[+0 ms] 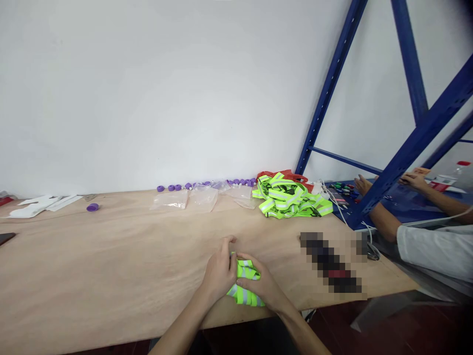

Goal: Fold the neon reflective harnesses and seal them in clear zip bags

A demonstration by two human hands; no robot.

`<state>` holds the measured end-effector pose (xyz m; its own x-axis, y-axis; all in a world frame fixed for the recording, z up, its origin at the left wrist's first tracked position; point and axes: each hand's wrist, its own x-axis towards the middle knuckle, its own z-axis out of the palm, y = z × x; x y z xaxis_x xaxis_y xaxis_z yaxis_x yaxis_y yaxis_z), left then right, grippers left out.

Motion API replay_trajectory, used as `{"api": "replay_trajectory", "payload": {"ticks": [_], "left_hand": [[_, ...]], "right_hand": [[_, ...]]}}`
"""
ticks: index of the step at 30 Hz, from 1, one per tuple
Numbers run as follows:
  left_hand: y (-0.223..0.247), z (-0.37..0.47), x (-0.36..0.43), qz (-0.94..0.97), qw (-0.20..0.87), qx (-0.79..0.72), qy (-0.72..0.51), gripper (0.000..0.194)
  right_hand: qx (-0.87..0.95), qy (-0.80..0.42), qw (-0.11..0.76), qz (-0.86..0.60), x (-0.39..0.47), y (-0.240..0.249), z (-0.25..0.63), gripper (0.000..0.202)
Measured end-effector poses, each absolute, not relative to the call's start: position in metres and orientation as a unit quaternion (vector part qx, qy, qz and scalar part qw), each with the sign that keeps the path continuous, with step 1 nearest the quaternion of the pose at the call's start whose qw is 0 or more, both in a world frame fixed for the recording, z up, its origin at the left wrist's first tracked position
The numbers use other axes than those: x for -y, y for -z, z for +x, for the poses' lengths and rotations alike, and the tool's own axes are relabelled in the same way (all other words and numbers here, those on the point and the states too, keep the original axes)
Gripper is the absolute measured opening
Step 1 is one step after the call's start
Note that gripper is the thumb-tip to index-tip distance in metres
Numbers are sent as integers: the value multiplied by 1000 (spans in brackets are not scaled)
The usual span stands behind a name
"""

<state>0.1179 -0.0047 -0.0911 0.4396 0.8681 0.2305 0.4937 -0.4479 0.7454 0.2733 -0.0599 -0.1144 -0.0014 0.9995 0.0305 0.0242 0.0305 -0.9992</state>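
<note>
A folded bundle of neon yellow-green reflective straps (pixel 248 297) with silver bands lies near the table's front edge. My left hand (pixel 220 268) grips its left side, with the thumb along the bundle and the index finger bent above it. From the right, my right hand (pixel 266 285) closes around the straps, thumb in front and fingers behind. Parts of the bundle are hidden under both hands. Farther back sits a loose heap of similar reflective straps (pixel 286 197), with red material (pixel 297 178) behind it.
Clear plastic bags (pixel 201 196) and several purple caps (pixel 171 188) line the wall, with one purple piece (pixel 92 207) and white papers (pixel 35 204) left. A blurred dark object (pixel 330 264) lies right. Beyond a blue metal frame (pixel 399 158), a co-worker's hands (pixel 414 181) show.
</note>
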Motion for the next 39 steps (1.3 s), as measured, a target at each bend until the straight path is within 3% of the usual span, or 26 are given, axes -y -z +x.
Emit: {"api": "replay_trajectory", "payload": {"ticks": [4, 12, 24, 27, 32, 34, 39], "left_hand": [[86, 117, 3, 804, 315, -400, -307, 43], [62, 130, -2, 827, 319, -392, -245, 58], [57, 156, -18, 840, 328, -320, -292, 50], [57, 149, -56, 810, 277, -391, -337, 43], [70, 118, -146, 713, 167, -574, -367, 53], [79, 109, -169, 695, 145, -613, -347, 48], [87, 101, -189, 719, 119, -614, -302, 10]], "right_hand": [[515, -462, 508, -513, 63, 114, 274, 67], [506, -471, 503, -519, 64, 118, 276, 57], [421, -435, 585, -539, 74, 114, 290, 55], [384, -407, 614, -557, 82, 119, 302, 59], [308, -372, 658, -577, 94, 122, 324, 71], [303, -362, 661, -583, 99, 124, 331, 71], [319, -356, 646, -595, 110, 130, 342, 67]]}}
